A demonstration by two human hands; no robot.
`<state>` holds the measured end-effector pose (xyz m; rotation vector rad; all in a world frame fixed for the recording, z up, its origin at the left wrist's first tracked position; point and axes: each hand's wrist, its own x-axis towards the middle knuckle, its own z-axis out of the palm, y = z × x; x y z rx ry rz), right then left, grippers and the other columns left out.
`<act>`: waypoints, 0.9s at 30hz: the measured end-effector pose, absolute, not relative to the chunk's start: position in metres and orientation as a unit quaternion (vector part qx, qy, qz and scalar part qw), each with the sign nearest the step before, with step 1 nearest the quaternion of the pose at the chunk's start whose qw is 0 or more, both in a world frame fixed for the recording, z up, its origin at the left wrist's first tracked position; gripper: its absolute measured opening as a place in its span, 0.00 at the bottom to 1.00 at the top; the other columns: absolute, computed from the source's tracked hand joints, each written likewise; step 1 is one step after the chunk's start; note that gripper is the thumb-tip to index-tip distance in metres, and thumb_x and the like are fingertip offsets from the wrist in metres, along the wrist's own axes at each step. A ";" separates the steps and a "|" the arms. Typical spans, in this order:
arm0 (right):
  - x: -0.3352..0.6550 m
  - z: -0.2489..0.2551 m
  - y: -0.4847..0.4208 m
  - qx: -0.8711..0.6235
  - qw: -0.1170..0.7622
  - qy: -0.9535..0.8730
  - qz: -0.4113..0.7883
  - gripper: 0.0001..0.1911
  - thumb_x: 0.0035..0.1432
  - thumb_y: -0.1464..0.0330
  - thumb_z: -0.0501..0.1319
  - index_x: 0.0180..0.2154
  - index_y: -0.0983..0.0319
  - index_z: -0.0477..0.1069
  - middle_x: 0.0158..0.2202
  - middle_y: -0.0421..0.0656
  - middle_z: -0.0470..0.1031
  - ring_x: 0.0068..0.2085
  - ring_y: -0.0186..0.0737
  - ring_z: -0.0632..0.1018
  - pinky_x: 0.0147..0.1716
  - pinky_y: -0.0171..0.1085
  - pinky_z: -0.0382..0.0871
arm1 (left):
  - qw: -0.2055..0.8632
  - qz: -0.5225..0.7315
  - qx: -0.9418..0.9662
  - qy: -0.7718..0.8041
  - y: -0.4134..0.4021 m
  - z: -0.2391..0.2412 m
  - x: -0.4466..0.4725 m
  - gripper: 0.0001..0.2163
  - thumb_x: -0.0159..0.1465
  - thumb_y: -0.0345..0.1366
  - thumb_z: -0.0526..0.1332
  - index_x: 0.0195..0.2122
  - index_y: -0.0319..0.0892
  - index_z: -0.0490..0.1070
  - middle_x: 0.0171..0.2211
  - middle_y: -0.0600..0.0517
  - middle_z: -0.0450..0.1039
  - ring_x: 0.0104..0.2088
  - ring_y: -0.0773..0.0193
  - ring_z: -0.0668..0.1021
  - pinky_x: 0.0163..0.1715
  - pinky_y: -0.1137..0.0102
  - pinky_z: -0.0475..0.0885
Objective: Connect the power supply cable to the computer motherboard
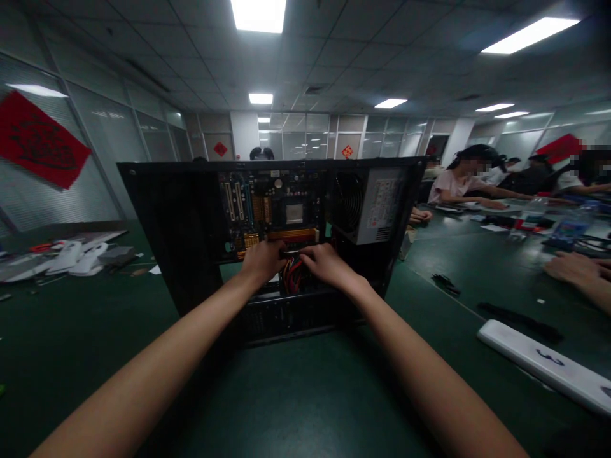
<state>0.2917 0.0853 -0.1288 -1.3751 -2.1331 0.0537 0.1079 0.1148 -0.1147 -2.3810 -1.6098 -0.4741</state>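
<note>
An open black computer case (153,235) stands before me on the table, its inside facing me. The motherboard (267,191) is at the back, with a square processor (294,213) in its middle. Both my hands reach inside, just below the yellow and red memory slots (300,235). My left hand (262,262) has its fingers curled inward, and my right hand (327,262) faces it with fingers pinched. A thin part between their fingertips is too small to name. Coloured power cables (293,275) hang between the hands. A power supply (382,207) with a fan sits at upper right.
Papers and white items (79,257) lie at far left. To the right are a white power strip (544,356), a black cable (520,318), plastic bottles (529,213) and another person's hand (580,273). A person (470,175) sits farther back.
</note>
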 end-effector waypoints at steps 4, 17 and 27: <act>0.292 -0.129 0.085 -0.515 0.300 -0.803 0.025 0.14 0.67 0.69 0.56 0.47 0.64 0.79 0.48 0.47 0.80 0.50 0.43 0.80 0.49 0.33 0.68 | 0.112 -0.160 -0.813 -0.549 0.116 -0.115 0.108 0.13 0.61 0.45 0.63 0.47 0.52 0.77 0.38 0.51 0.82 0.41 0.51 0.82 0.39 0.64 0.75; 0.292 -0.128 0.086 -0.517 0.301 -0.801 0.016 0.14 0.67 0.70 0.56 0.47 0.64 0.79 0.49 0.48 0.80 0.51 0.44 0.80 0.50 0.34 0.69 | 0.140 -0.126 -0.824 -0.534 0.110 -0.110 0.109 0.13 0.63 0.44 0.60 0.47 0.53 0.79 0.40 0.49 0.82 0.43 0.48 0.82 0.40 0.62 0.75; 0.294 -0.129 0.089 -0.525 0.269 -0.807 0.019 0.20 0.62 0.79 0.56 0.52 0.63 0.77 0.51 0.49 0.78 0.53 0.46 0.78 0.54 0.36 0.68 | 0.175 -0.082 -0.829 -0.525 0.103 -0.105 0.117 0.14 0.66 0.42 0.57 0.42 0.43 0.82 0.38 0.38 0.81 0.41 0.42 0.82 0.37 0.57 0.75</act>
